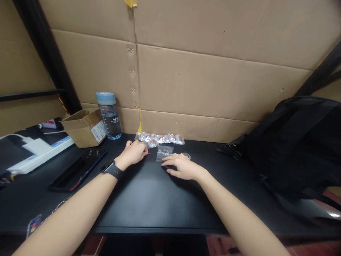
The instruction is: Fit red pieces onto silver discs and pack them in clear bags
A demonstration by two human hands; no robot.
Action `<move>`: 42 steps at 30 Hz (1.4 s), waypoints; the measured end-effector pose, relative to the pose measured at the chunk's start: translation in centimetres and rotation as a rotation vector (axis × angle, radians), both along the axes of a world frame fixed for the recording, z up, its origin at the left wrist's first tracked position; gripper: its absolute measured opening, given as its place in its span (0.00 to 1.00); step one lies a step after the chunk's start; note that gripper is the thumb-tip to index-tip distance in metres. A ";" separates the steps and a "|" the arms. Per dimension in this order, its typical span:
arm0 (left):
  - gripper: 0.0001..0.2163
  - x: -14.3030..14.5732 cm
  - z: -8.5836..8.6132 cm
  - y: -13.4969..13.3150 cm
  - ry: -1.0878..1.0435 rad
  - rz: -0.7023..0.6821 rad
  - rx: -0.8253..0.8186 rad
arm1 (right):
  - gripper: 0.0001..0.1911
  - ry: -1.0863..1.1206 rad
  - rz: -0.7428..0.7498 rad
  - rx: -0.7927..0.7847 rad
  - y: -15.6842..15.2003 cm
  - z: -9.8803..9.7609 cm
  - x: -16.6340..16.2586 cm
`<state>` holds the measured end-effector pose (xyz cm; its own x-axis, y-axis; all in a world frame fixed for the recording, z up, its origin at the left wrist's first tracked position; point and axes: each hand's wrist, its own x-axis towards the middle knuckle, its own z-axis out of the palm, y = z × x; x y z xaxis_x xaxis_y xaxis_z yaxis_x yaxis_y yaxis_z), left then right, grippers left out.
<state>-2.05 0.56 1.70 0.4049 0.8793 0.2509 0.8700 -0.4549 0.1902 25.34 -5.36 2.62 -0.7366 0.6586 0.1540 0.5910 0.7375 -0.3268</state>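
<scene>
My left hand (135, 153), a dark watch (112, 169) on its wrist, rests on the table with its fingers curled together. A small thin red piece (149, 153) pokes out beside its fingertips; what lies under those fingers is hidden. With its fingers stretched out, my right hand (181, 166) is low over the table, its fingertips at the lower edge of a clear plastic bag (163, 152). Just behind that hand lies a round metal disc (187, 155), partly covered. Several round silvery pieces in clear packets (162, 138), with red marks, lie in a row at the back.
A blue-lidded water bottle (109, 117) and an open cardboard box (82, 129) stand at the back left. Nearer are a white power strip (42, 156), a dark tablet-like device (77, 170) and a pen (90, 169). A black bag (293, 149) fills the right. Cardboard (191, 78) walls the back.
</scene>
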 end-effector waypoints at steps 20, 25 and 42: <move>0.05 1.2 1.9 -1.4 -0.245 -0.096 0.129 | 0.16 0.063 -0.406 -0.034 4.1 -0.6 6.7; 0.08 1.8 2.3 -2.0 -0.277 -0.095 0.205 | 0.26 0.111 -0.490 -0.053 4.6 -1.3 6.9; 0.09 4.0 2.4 -4.1 -0.282 -0.167 0.251 | 0.18 0.100 -0.549 -0.124 5.5 -1.6 8.0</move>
<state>1.94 -3.52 4.07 0.4213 0.7046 0.5710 0.7103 -0.6478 0.2754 33.33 0.16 1.01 -0.2673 0.9581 0.1025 0.8386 0.2837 -0.4650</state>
